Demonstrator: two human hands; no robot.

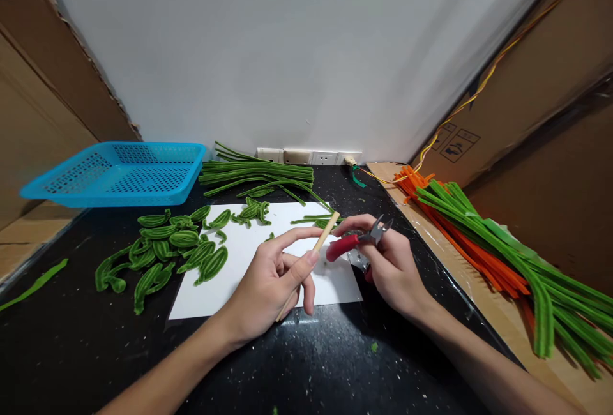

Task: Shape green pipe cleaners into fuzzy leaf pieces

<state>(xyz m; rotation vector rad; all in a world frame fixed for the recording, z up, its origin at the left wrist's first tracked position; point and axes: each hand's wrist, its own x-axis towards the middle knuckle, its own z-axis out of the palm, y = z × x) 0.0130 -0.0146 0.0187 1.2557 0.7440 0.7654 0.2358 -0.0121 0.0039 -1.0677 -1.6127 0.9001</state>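
A thin pale wooden stick (327,231) is gripped in my left hand (278,274), slanting up to the right over a white sheet of paper (215,303). In my right hand (395,268) rests a pair of red-handled cutting pliers (345,246), jaws pointing up and away from the stick. My right fingertips come close to the stick's top end; whether they touch it I cannot tell. Left of my hands, several green pipe-cleaner leaf shapes (184,239) lie partly on the paper and partly on the black tabletop. A few green stems (313,218) lie behind the stick.
A blue plastic basket (186,195) stands at the back left. Beside it lies a bundle of dark green pipe cleaners (258,172), in front of wall sockets (323,158). Bright green strips (517,262) and orange strips (469,255) cover cardboard at the right. Cardboard walls flank both sides.
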